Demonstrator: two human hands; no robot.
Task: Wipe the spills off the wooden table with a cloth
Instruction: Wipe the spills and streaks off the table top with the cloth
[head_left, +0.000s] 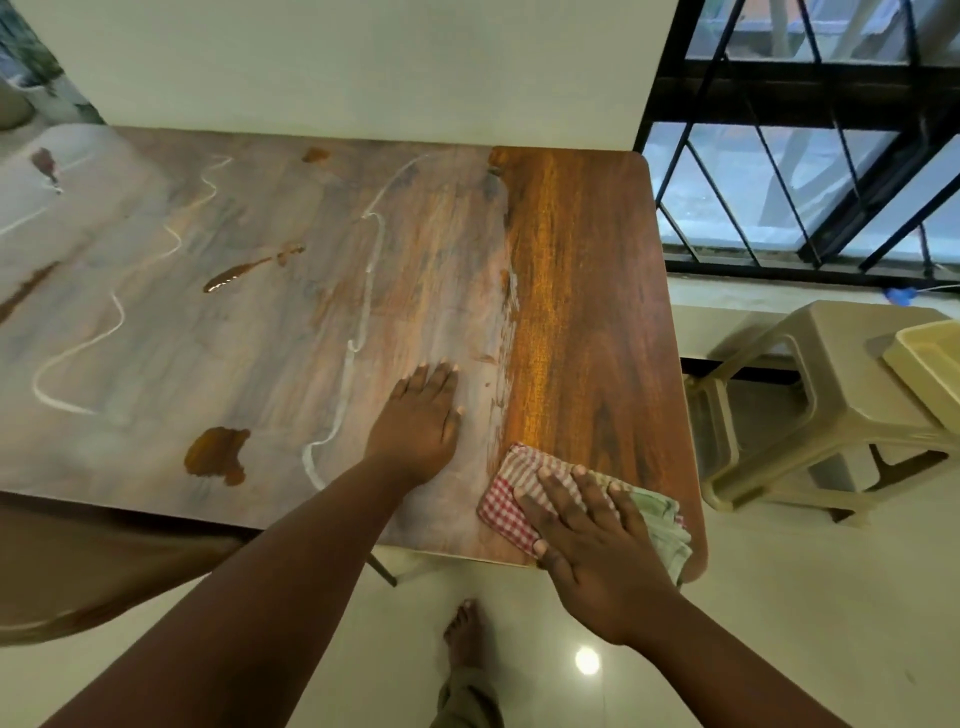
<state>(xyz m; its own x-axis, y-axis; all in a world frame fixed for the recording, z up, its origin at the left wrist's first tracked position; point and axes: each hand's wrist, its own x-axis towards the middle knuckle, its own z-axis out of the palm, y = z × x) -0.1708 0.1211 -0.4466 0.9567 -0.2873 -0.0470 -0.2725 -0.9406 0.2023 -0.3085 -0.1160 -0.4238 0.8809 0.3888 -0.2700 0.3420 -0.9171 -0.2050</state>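
Observation:
The wooden table (592, 291) fills the view. Its right strip looks clean and glossy; the rest is dusty grey with white squiggly lines (363, 291) and brown spills (215, 454). A second brown spill (244, 271) lies further back. My right hand (592, 530) presses flat on a folded red-and-white checked cloth (511, 493) at the table's near right corner. My left hand (423, 415) rests flat on the dusty surface just left of the cloth, fingers spread, holding nothing.
A beige plastic stool (810, 405) stands right of the table with a beige tray (924, 364) on it. A barred window (810, 156) is behind it. A white wall runs along the table's far edge. My bare foot (465, 634) is on the tiled floor.

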